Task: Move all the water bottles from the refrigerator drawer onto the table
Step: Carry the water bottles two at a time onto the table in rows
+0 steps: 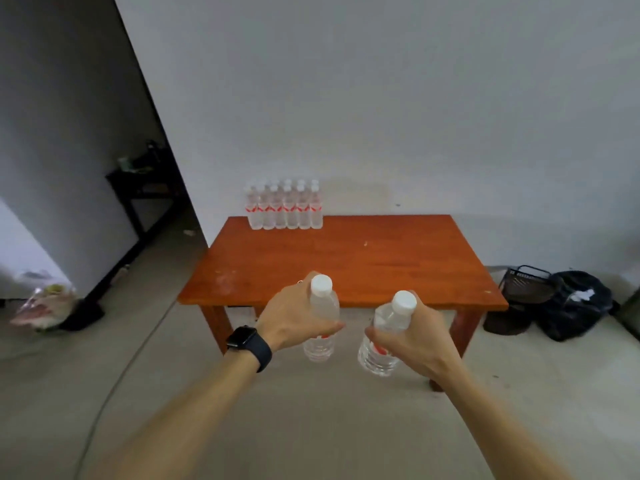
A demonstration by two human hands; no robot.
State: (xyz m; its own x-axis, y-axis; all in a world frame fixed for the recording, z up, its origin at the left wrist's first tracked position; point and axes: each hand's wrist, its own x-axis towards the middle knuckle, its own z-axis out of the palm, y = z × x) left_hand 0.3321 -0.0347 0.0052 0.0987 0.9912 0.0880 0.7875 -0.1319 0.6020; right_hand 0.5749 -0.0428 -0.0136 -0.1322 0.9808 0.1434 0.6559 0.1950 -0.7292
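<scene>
The table [381, 258] is showing orange-brown wood, pale scuffs marking its top. The row of bottles [284, 207] is presenting clear, with white caps and red label bands — the left bottle [323, 304] and right bottle [377, 358] are matching it. The smartwatch [247, 342], mesh basket [526, 282] and bin bag [568, 317] are all reading black.

The head camera faces forward and down, left hand [294, 317] and right hand [414, 337] close, table [346, 265] farther ahead.
</scene>
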